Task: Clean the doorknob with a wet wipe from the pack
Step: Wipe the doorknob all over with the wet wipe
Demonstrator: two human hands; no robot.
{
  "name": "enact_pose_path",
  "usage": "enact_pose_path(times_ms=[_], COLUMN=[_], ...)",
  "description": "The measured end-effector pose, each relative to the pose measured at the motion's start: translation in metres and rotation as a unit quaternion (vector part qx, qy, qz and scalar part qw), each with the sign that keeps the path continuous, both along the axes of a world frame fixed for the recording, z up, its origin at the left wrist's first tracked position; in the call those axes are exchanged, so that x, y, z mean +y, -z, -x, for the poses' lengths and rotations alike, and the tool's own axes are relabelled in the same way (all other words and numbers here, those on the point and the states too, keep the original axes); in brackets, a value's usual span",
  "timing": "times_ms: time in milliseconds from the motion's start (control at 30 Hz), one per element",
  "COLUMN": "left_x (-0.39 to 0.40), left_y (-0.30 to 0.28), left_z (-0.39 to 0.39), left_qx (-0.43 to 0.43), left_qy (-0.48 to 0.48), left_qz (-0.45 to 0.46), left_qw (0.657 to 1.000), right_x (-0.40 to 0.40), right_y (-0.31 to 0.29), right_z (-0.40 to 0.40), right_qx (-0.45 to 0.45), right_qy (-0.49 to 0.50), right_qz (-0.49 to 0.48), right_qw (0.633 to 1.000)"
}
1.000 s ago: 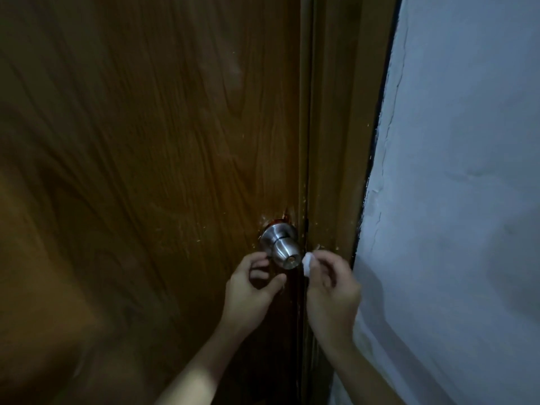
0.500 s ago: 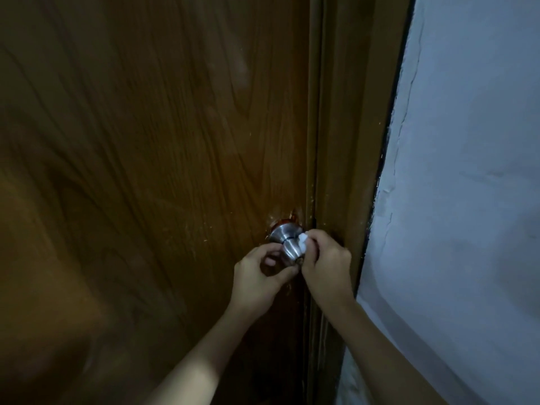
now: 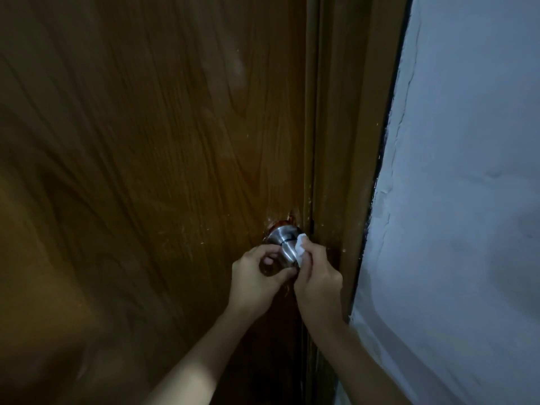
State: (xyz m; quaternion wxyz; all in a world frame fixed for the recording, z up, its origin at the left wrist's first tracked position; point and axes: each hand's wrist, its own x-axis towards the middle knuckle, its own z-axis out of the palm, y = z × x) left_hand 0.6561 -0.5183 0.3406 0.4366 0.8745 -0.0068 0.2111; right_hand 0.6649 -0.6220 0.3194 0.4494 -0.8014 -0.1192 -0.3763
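Observation:
A round silver doorknob [image 3: 285, 244] sticks out of a brown wooden door [image 3: 152, 159] near its right edge. My right hand [image 3: 317, 277] presses a small folded white wet wipe [image 3: 300, 247] against the knob's right side. My left hand [image 3: 257, 280] curls around the knob from the left and below, thumb and fingers touching its end. The front face of the knob is hidden behind my fingers. The wipe pack is not in view.
The brown door frame [image 3: 339, 141] runs vertically just right of the knob. A rough pale painted wall [image 3: 467, 200] fills the right side. The light is dim.
My right hand has moved the wipe from beside the knob onto its right side. My left hand has closed in around the knob. The camera has shifted slightly.

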Motion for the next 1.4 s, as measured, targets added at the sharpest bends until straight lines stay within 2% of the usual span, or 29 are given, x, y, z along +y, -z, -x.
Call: enact_pose_path(times_ms=[133, 233, 400, 467, 600, 667, 833, 933, 1000, 1067, 1200, 1300, 1400], left_x=[0.007, 0.013, 0.023, 0.025, 0.026, 0.026, 0.028, 0.027, 0.026, 0.022, 0.016, 0.017, 0.017], left_y=[-0.004, -0.007, -0.006, -0.005, -0.006, -0.007, -0.004, -0.002, -0.002, -0.003, -0.005, -0.004, -0.005], left_z=[0.002, 0.005, 0.008, 0.008, 0.007, 0.007, 0.007, 0.006, 0.005, 0.004, 0.003, 0.005, 0.008], left_qx=[0.017, 0.025, 0.015, 0.009, 0.006, 0.008, 0.01, 0.016, 0.015, 0.016, 0.009, -0.004, -0.023], left_qy=[0.031, 0.051, 0.046, 0.035, 0.028, 0.027, 0.026, 0.028, 0.023, 0.024, 0.023, 0.024, 0.007], left_qz=[-0.012, -0.016, -0.007, -0.008, -0.014, -0.014, -0.009, -0.011, -0.01, -0.012, -0.018, -0.019, -0.005], left_qw=[0.999, 0.998, 0.999, 0.999, 0.999, 1.0, 1.0, 0.999, 1.0, 1.0, 1.0, 1.0, 1.0], right_x=[0.0, -0.01, -0.021, -0.017, -0.002, 0.001, -0.002, -0.002, -0.005, -0.007, -0.006, -0.002, 0.002], right_y=[0.001, 0.01, -0.01, -0.026, -0.045, -0.05, -0.063, -0.058, -0.056, -0.052, -0.036, -0.031, -0.031], right_z=[-0.001, 0.001, 0.008, -0.001, -0.023, -0.03, -0.036, -0.032, -0.03, -0.026, -0.012, -0.004, -0.002], right_qx=[0.067, 0.095, -0.043, -0.075, 0.013, 0.053, 0.102, 0.204, 0.24, 0.235, 0.213, 0.266, 0.296], right_qy=[0.033, 0.016, 0.014, -0.025, -0.084, -0.095, -0.032, 0.007, -0.023, -0.038, -0.061, -0.111, -0.136], right_qz=[-0.094, -0.075, -0.066, -0.024, 0.105, 0.116, 0.164, 0.218, 0.127, 0.046, 0.033, -0.042, -0.07], right_qw=[0.993, 0.993, 0.997, 0.997, 0.991, 0.987, 0.981, 0.954, 0.962, 0.97, 0.975, 0.957, 0.943])
